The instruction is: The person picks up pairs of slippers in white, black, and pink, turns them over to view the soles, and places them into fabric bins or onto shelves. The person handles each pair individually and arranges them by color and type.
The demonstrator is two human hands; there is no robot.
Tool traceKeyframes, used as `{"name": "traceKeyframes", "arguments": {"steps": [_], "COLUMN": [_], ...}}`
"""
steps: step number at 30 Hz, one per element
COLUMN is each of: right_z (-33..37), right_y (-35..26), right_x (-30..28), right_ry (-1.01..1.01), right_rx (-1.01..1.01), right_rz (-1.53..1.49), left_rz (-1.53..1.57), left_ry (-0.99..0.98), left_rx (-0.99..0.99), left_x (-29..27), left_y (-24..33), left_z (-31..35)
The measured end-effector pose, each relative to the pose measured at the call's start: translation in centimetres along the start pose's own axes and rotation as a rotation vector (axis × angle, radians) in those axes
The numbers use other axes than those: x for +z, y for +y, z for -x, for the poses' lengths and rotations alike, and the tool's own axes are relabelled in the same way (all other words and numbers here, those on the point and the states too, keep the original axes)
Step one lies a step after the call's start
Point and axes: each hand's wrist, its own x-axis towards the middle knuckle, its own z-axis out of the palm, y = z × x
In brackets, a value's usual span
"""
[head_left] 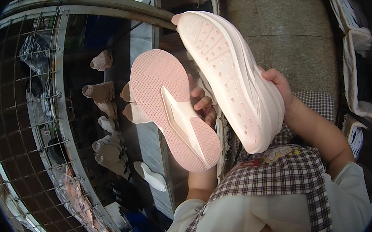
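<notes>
Shows, down the left, a wire-mesh frame (pixel 57 80), cut off by the black rim and screening clutter too dim to make out. Shows next a checked apron (pixel 266 172), then a grey table (pixel 163 159), half blocked by what is held. Holds up, near the middle, a cream sole (pixel 226 79) with perforated face showing, and just beside it a pink-treaded sole (pixel 158 77); cannot tell whether touching. Covers, with the latter, part of some pale shoe pieces (pixel 134 113). Grips the cream sole's side in the right hand (pixel 280 85), closing the thumb on the edge, with other fingers hidden. Clasps the pink-treaded sole in the left hand (pixel 204 105), with fingers partly curled behind and palm concealed. Shows, smaller, a white insole (pixel 151 176) by the table's edge.
</notes>
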Motion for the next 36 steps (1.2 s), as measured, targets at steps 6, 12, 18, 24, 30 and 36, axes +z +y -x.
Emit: {"name": "traceKeyframes", "arguments": {"steps": [6,12,18,24,30,36], "right_z": [-0.1,0.2,0.9,0.2,-0.3,-2.3], "right_y": [-0.2,0.3,-0.4,-0.3,0.8,0.3], "right_x": [-0.8,-3.6,-4.4,-4.8,-5.7,-7.3], "right_ry": [0.153,0.244,0.137,0.169,0.238,0.248], "right_rx": [-0.039,0.106,0.110,0.034,0.143,0.354], "right_rz": [0.373,-0.035,-0.142,0.221,0.350,0.615], "left_rz": [-0.073,0.027,0.205,-0.590,-0.633,-1.189], "left_ry": [0.024,0.043,-0.111,0.222,0.359,0.474], "left_rx": [0.044,0.030,0.008,0.157,0.025,-0.161], "left_x": [-0.2,0.0,0.5,1.5,1.1,1.3], "left_y": [0.3,-0.1,0.4,-0.1,-0.3,-1.0], "left_z": [-0.2,-0.3,-0.4,1.0,0.4,0.4]}}
